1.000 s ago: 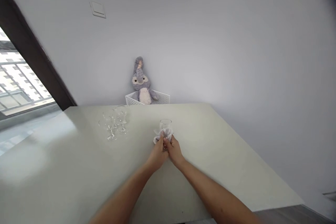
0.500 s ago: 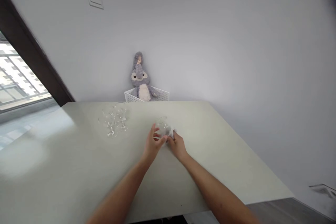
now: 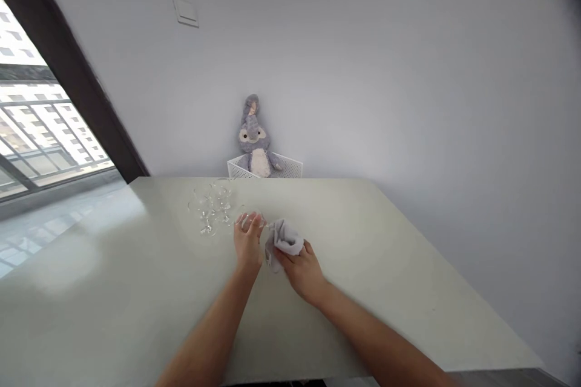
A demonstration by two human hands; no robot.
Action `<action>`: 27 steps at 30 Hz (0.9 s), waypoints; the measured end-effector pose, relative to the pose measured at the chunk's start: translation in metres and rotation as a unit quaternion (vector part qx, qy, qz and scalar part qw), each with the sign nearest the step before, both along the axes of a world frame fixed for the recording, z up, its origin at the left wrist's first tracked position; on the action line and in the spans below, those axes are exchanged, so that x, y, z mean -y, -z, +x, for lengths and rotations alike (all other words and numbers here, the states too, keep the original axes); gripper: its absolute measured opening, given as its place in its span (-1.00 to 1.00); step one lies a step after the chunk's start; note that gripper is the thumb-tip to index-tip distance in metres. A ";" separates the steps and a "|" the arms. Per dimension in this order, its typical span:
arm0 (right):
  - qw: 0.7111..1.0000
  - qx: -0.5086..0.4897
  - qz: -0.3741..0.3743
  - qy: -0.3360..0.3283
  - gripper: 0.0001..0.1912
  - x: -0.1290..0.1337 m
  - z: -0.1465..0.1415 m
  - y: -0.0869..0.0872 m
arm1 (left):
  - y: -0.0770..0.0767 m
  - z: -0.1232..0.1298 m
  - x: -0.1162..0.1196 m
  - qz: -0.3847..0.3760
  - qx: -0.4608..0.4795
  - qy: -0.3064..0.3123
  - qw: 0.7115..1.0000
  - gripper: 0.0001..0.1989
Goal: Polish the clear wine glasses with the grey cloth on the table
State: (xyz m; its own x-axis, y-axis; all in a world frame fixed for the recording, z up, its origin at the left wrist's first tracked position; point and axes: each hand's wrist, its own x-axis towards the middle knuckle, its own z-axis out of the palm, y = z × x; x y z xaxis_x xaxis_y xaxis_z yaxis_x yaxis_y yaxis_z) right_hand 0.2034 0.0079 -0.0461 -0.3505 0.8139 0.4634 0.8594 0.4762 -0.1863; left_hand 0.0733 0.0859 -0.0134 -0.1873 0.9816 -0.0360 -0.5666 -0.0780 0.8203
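A clear stemmed glass (image 3: 251,219) lies tilted on its side in my left hand (image 3: 248,243), whose fingers are wrapped round its bowl. The foot end of the glass points right, toward a light grey cloth (image 3: 287,238). My right hand (image 3: 303,266) grips this cloth from below and the right, and the bunched cloth hides part of the foot. Several clear stemmed glasses (image 3: 207,220) stand close together on the table to the left of my left hand.
The pale table (image 3: 372,296) reaches back to a grey wall. Behind its far edge, a grey plush toy (image 3: 260,160) sits in a white perforated basket (image 3: 293,168). A dark-framed window (image 3: 54,133) is at the left.
The glass has turned onto its side, and my left hand has moved left round its bowl. The grey cloth now shows spread out at the foot. The view has shifted slightly.
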 end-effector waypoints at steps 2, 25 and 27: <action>0.998 -0.012 -0.045 -0.050 -0.53 0.007 -0.007 -0.003 | -0.006 -0.005 -0.002 0.030 0.005 -0.032 0.999 -0.51; 0.849 -0.443 -0.072 0.280 -0.85 -0.126 0.134 -0.019 | 0.046 0.029 0.017 0.085 -0.483 0.098 0.866 -0.55; 0.821 -0.470 -0.054 0.319 -0.83 -0.135 0.156 -0.018 | 0.049 0.028 0.015 0.077 -0.479 0.101 0.868 -0.60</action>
State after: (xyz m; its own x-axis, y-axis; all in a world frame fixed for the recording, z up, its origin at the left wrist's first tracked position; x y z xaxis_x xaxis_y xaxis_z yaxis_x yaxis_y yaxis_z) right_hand 0.3596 0.1430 -0.0283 0.6346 0.7468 0.1991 0.3806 -0.0777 -0.9215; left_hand 0.1018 0.0712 -0.0621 0.1179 0.9774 0.1754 0.3557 -0.2065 0.9115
